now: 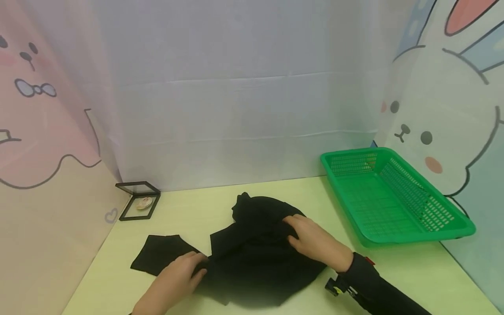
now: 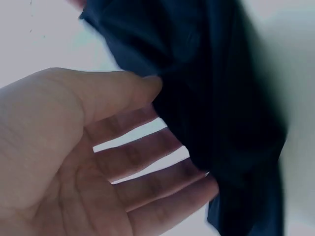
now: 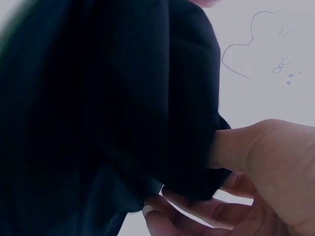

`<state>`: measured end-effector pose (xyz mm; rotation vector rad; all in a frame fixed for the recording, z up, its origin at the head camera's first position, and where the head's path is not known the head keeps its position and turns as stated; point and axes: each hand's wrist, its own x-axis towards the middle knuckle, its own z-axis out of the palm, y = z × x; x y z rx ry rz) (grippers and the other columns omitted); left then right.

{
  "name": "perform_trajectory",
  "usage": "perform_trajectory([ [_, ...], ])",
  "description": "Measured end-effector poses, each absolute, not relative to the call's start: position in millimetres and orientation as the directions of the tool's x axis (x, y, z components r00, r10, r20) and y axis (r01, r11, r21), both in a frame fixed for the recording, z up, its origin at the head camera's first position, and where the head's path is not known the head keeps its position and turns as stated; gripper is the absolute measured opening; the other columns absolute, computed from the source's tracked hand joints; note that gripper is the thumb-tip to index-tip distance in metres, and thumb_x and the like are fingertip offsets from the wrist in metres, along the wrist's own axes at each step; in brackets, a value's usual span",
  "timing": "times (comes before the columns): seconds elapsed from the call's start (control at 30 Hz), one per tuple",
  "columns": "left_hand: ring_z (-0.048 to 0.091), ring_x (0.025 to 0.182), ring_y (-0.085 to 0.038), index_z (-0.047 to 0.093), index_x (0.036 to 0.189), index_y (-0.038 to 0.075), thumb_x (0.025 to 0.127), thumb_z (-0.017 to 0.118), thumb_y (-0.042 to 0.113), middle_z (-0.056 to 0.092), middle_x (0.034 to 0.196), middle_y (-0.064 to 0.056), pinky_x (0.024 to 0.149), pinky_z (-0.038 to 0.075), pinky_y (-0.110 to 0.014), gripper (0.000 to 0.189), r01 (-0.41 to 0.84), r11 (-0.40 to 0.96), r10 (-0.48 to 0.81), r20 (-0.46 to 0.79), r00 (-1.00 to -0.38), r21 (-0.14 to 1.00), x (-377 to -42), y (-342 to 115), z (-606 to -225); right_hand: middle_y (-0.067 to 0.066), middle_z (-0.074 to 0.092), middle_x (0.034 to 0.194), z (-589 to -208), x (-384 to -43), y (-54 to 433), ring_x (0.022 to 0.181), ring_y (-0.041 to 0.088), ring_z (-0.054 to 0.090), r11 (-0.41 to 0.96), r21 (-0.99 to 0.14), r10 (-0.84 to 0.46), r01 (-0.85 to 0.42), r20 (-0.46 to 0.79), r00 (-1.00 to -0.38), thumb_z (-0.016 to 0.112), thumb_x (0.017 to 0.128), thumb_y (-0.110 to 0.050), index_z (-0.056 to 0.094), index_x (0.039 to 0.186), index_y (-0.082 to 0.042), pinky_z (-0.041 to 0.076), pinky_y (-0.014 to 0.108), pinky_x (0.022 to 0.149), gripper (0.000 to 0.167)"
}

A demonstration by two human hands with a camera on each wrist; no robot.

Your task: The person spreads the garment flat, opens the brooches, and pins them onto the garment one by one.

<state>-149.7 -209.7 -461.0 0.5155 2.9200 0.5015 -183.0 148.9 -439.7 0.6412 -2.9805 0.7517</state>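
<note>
A crumpled black garment [image 1: 260, 258] lies across the near middle of the table, one sleeve-like flap [image 1: 161, 253] spread out to the left. My left hand [image 1: 179, 275] pinches its left part beside that flap; in the left wrist view the thumb presses the dark cloth [image 2: 206, 88] from the front, with the fingers behind its edge. On the right side, my right hand [image 1: 319, 243] grips the upper part of the bunched fabric. The right wrist view shows a fold of cloth [image 3: 147, 98] over the right thumb's tip, the fingers below it.
A green plastic basket [image 1: 350, 205] stands at the back right, against the rabbit-printed curtain [image 1: 445, 109]. At the back left is a small black-framed open case [image 1: 139, 218] with a pale round item [image 1: 144, 203] in it. Curtains enclose the table [image 1: 189, 210] at the back and sides.
</note>
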Motion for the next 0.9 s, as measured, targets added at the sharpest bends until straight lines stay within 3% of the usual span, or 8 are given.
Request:
perform_trajectory([
  [0.17, 0.066, 0.085, -0.019, 0.072, 0.113, 0.008, 0.090, 0.079, 0.020, 0.068, 0.101, 0.002, 0.073, 0.057, -0.041, 0.026, 0.374, 0.875, 0.423, -0.108, -0.900, 0.306, -150, -201, -476, 0.019, 0.065, 0.124, -433, -190, 131, 0.111, 0.034, 0.066, 0.772, -0.455, -0.437, -0.444, 0.127, -0.891, 0.069, 0.095, -0.005, 0.061, 0.134, 0.004, 0.058, 0.046, 0.089, 0.040],
  [0.5, 0.069, 0.085, -0.020, 0.072, 0.114, 0.010, 0.090, 0.077, 0.017, 0.070, 0.104, -0.001, 0.068, 0.057, -0.039, 0.025, 0.376, 0.884, 0.407, -0.065, -0.911, 0.277, -149, -192, -472, 0.017, 0.065, 0.129, -428, -205, 97, 0.116, 0.032, 0.064, 0.708, -0.490, -0.550, -0.509, 0.071, -0.832, 0.067, 0.098, -0.008, 0.060, 0.136, 0.001, 0.056, 0.046, 0.094, 0.039],
  [0.7, 0.071, 0.093, -0.017, 0.070, 0.120, 0.015, 0.094, 0.075, 0.020, 0.072, 0.110, 0.003, 0.068, 0.057, -0.033, 0.027, 0.430, 0.851, 0.432, 0.064, -0.900, 0.303, -150, -176, -453, 0.012, 0.066, 0.121, -430, -197, 83, 0.104, 0.023, 0.066, 0.671, -0.440, -0.652, -0.597, 0.033, -0.757, 0.069, 0.097, -0.010, 0.062, 0.134, -0.003, 0.058, 0.031, 0.084, 0.038],
  [0.9, 0.073, 0.100, -0.021, 0.060, 0.139, 0.012, 0.096, 0.074, 0.021, 0.072, 0.122, -0.006, 0.072, 0.059, -0.035, 0.046, 0.486, 0.828, 0.479, 0.098, -0.872, 0.278, -154, -167, -446, 0.005, 0.066, 0.117, -432, -176, 77, 0.100, 0.012, 0.065, 0.651, -0.416, -0.711, -0.635, -0.043, -0.702, 0.072, 0.097, -0.017, 0.065, 0.131, -0.007, 0.056, 0.023, 0.083, 0.036],
])
